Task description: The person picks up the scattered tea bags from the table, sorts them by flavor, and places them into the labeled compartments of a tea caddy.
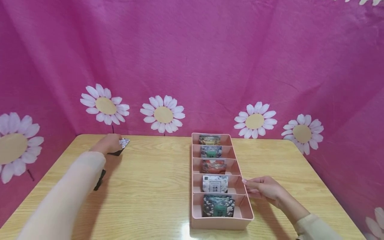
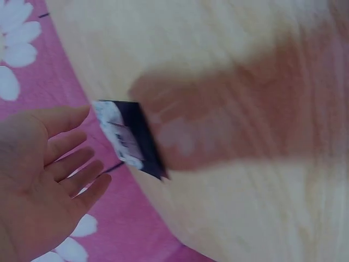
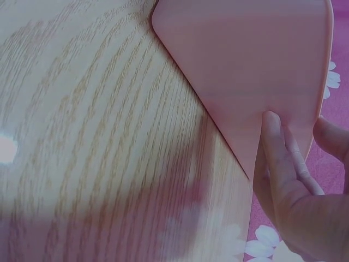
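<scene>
At the far left of the table, my left hand (image 1: 109,143) is at a small white-patterned sachet (image 1: 124,143) with a dark part beside it. The left wrist view shows that hand (image 2: 52,174) with loosely spread fingers. Its thumb tip is close to a corner of the sachet (image 2: 117,131); contact cannot be told. My right hand (image 1: 267,190) holds the right side of a long pink organizer box (image 1: 222,224). In the right wrist view the thumb is at the rim of the box (image 3: 234,71), and the fingers (image 3: 272,136) press its outer wall.
Each of the box's several compartments holds a patterned sachet, including a white one (image 1: 215,184), a red one (image 1: 214,166) and a dark green one (image 1: 219,206). Another dark flat item (image 1: 100,180) lies partly under my left forearm. A pink flowered cloth (image 1: 192,66) hangs behind the wooden table (image 1: 150,186).
</scene>
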Demonstrator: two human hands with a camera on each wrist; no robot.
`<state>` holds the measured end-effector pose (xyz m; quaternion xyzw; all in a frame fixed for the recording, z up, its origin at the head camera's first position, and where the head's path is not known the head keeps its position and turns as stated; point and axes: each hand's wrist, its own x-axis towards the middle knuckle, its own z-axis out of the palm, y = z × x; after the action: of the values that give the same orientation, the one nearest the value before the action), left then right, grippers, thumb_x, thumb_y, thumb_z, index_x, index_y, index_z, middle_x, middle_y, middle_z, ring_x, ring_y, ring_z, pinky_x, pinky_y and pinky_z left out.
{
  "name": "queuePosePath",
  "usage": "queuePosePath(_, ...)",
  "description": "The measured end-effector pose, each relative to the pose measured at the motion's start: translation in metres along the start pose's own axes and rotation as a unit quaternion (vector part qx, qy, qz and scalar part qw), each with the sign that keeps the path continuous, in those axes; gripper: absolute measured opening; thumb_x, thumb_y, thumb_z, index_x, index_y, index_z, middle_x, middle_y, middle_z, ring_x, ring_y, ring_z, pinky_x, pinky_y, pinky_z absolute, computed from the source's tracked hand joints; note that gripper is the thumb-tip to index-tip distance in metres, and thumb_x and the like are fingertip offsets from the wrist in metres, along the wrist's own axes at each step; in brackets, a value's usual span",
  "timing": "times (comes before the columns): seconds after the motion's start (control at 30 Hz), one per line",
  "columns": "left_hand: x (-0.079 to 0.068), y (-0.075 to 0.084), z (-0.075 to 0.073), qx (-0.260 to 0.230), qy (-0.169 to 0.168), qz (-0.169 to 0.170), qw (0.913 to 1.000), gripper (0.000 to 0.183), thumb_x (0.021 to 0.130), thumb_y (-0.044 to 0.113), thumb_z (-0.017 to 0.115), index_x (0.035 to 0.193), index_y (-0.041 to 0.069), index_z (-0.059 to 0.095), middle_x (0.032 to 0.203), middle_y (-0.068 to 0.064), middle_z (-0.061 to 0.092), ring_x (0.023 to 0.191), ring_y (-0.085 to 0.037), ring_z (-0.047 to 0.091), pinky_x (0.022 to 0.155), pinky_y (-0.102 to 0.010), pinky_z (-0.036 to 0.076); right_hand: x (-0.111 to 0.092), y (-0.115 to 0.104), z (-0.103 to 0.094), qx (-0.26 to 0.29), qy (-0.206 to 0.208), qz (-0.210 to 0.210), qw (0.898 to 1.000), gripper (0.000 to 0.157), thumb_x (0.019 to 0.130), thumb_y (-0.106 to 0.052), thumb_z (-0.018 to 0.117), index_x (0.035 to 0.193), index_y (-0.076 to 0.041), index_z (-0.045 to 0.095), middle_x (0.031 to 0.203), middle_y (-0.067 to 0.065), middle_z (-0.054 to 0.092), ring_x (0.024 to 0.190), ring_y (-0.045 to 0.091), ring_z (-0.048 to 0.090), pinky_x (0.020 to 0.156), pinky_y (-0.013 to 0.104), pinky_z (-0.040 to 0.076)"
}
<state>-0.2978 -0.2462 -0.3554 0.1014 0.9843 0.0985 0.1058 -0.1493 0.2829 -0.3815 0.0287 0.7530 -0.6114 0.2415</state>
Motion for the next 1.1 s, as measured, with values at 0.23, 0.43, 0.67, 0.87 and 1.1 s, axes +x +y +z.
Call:
queuePosePath(0.23,-0.010,-0.016,0.014,-0.015,-0.013,-0.009,0.9998,0.028,0.080,0.007,0.059,0.101,-0.012,0.058,0.089,-0.020,0.058,0.078,-0.026,0.049,0.069,-0.035,0.043,0.001,-0.002,0.002,-0.010,-0.002,-0.006,1.000,0.059,0.093,-0.025,0.062,0.120,0.026,0.048,0.103,0.013,0.073,0.089,0.011,0.071,0.083,0.029,0.057)
queuePosePath(0.43,-0.018,-0.020,0.018,-0.027,-0.018,0.004,0.9995,0.036,0.079,0.009,0.062,0.109,-0.012,0.057,0.097,-0.025,0.061,0.086,-0.030,0.053,0.081,-0.044,0.047,0.001,-0.001,0.002,-0.011,-0.005,-0.010,1.000,0.061,0.093,-0.026,0.062,0.120,0.027,0.047,0.103,0.013,0.073,0.090,0.011,0.070,0.083,0.030,0.057)
queuePosePath(0.67,-0.020,-0.014,0.023,-0.036,-0.036,0.004,0.9987,0.045,0.082,0.007,0.055,0.122,-0.012,0.054,0.117,-0.030,0.059,0.100,-0.035,0.055,0.093,-0.051,0.046,0.001,0.000,0.001,0.000,-0.006,-0.008,1.000,0.062,0.093,-0.026,0.063,0.121,0.027,0.046,0.100,0.009,0.073,0.088,0.009,0.070,0.082,0.029,0.058)
queuePosePath(0.87,-0.024,0.000,0.027,-0.011,-0.020,0.045,0.9987,0.024,0.084,0.006,0.056,0.104,-0.005,0.063,0.092,-0.015,0.062,0.082,-0.024,0.051,0.077,-0.038,0.045,0.000,0.000,0.001,-0.014,0.004,-0.007,1.000,0.061,0.093,-0.026,0.062,0.121,0.027,0.046,0.100,0.009,0.073,0.088,0.010,0.070,0.083,0.029,0.057)
queuePosePath(1.1,-0.031,0.025,0.038,0.041,-0.001,0.106,0.9936,0.018,0.086,0.005,0.061,0.101,-0.003,0.066,0.093,-0.015,0.067,0.083,-0.022,0.058,0.081,-0.042,0.052,-0.001,-0.001,0.002,-0.010,0.000,-0.012,1.000,0.057,0.093,-0.025,0.062,0.119,0.025,0.049,0.098,0.008,0.074,0.086,0.008,0.070,0.082,0.028,0.057)
